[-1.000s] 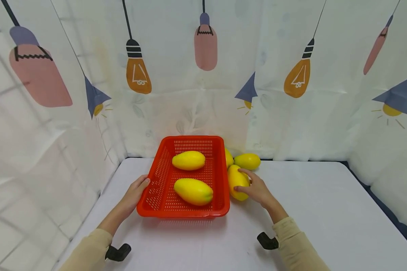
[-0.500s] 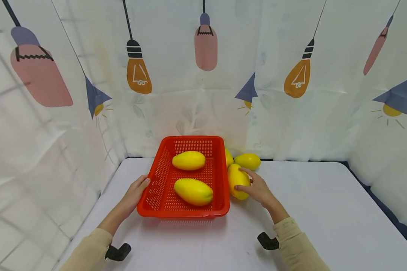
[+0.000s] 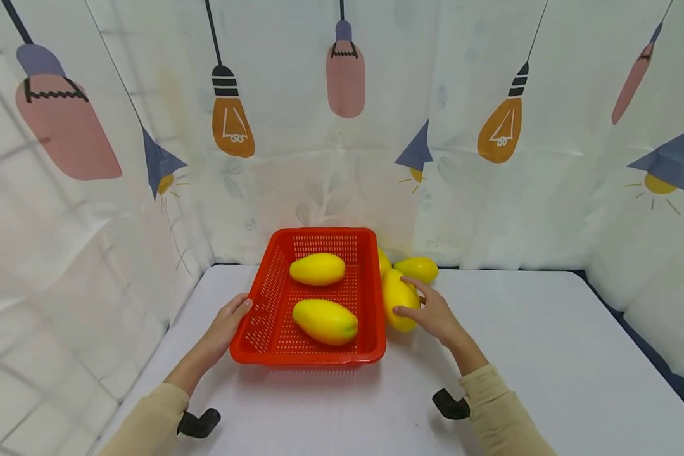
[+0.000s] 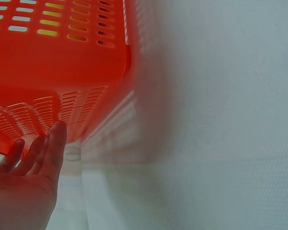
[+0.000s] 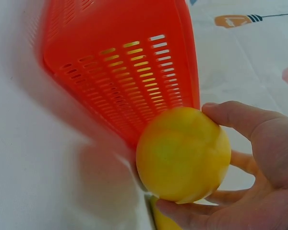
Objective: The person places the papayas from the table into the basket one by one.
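In the head view, a red plastic basket [image 3: 308, 359] with slotted walls stands on the table, with two long yellow fruits [image 3: 317, 269] lying inside, the nearer one [image 3: 325, 322] greenish at one end. My left hand [image 3: 222, 326] rests against the basket's left side. Straight fingers [image 4: 55, 148] touch its outer wall in the left wrist view. Beside the basket's right wall, my right hand [image 3: 436, 313] holds another long yellow fruit [image 3: 399, 301] between thumb and fingers. This fruit [image 5: 182, 155] is seen end-on in the right wrist view, close to the slotted wall.
Behind the held fruit lies another yellow fruit [image 3: 417, 269], and one more [image 3: 384, 261] is partly hidden by the basket's rim. A white cloth [image 3: 524, 354] covers the table. Curtains [image 3: 342, 171] printed with lamps hang at the back and sides.
The fruit in my right hand has shifted slightly up and away in the head view, the hand moving with it. My left hand and the basket stay in place.
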Motion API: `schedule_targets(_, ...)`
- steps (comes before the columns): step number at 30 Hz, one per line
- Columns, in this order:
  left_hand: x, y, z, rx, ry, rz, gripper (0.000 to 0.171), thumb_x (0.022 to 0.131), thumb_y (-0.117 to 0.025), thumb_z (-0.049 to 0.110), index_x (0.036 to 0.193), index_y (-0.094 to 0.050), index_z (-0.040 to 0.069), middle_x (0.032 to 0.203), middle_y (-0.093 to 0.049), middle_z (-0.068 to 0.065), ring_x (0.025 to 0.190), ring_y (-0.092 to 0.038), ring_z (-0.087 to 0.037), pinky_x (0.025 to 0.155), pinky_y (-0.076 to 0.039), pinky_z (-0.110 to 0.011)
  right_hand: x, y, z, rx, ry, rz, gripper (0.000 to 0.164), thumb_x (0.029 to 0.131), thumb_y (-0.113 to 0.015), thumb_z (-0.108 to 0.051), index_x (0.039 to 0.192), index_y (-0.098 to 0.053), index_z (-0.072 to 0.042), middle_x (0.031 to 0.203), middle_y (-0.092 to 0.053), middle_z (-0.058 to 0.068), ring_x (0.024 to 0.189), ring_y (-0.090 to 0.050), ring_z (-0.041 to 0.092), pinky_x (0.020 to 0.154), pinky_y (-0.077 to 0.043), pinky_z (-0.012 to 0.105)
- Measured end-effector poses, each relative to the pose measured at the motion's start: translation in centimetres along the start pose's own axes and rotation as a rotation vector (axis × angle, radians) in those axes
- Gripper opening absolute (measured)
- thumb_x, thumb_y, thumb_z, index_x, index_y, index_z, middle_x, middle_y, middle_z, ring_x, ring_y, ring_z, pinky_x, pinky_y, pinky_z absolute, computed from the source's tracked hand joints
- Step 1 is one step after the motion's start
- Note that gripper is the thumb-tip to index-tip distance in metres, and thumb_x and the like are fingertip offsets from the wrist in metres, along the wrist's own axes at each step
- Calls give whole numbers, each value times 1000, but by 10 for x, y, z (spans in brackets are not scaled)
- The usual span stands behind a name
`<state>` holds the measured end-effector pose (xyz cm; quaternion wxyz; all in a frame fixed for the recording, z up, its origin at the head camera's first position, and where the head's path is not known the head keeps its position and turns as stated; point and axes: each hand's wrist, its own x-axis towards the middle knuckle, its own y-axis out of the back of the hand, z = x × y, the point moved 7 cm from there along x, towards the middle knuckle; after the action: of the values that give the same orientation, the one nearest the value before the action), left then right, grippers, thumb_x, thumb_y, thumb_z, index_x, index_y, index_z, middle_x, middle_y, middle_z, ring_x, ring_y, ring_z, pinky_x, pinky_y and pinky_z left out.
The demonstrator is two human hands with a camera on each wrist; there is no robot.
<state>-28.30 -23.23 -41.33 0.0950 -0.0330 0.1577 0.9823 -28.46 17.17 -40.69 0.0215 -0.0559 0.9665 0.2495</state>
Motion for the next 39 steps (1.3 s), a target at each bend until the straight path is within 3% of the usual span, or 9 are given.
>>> schedule_targets(16, 3, 1, 3, -2, 1, -1, 52, 105, -35, 38, 141, -35, 1, 117, -54, -20, 90, -58, -9, 78, -51, -22, 0, 6, -9, -7, -4, 17, 67, 85, -72, -37, 144, -42, -28, 153, -35, 11, 134, -40, 46, 97, -48, 54)
schedule_targets(24, 5, 0, -2, 1, 10, 2, 53, 104, -35, 40, 141, -36, 2, 117, -55, -17, 90, -59, -9, 79, -51, -22, -2, 11, -10, -13, -18, 29, 68, 85, -71, -38, 144, -40, -29, 154, -31, 12, 133, -39, 45, 96, -49, 52)
schedule_targets(39, 1, 0, -4, -5, 18, 1, 54, 105, -34, 41, 142, -34, 3, 123, -52, -23, 93, -59, -11, 79, -52, -22, -7, 22, -20, 4, 19, 33, 68, 87, -69, -38, 146, -39, -26, 156, -28, 12, 133, -39, 48, 97, -48, 53)
